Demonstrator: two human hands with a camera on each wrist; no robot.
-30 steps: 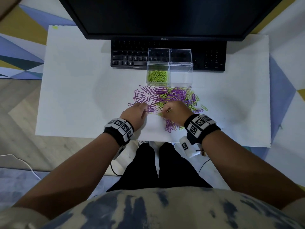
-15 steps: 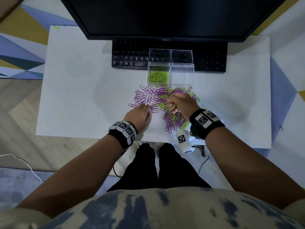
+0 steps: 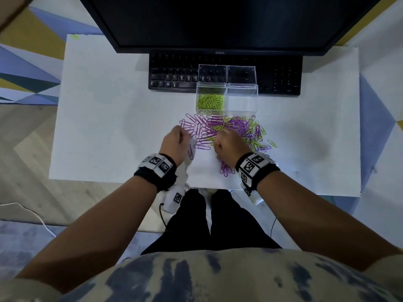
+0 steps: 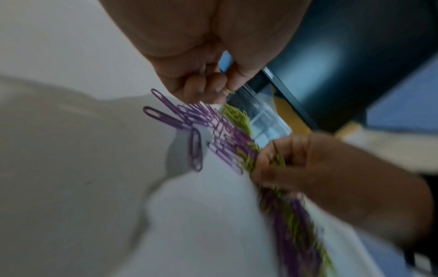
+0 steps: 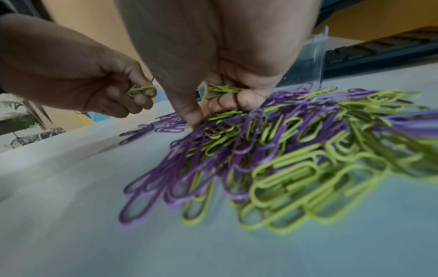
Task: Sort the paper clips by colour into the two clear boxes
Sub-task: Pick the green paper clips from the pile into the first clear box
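Right hand [image 3: 231, 141] drops back from mid-pile to the mixed clips [image 3: 229, 131] – fingers of both hands, left hand [image 3: 177, 142] included, pinching green clips [image 5: 222, 89] for the left box [image 3: 210, 97]

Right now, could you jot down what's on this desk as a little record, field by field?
Surface: white table
Left box: clear, lid open, holds green clips only
Right box: clear, lid open, looks empty
Loose pile: purple and green paper clips mixed, just in front of the boxes
Left hand: holds a few green clips
Right hand: holds green clips in its curled fingers, thumb down in the pile
Behind the boxes: black keyboard, dark monitor
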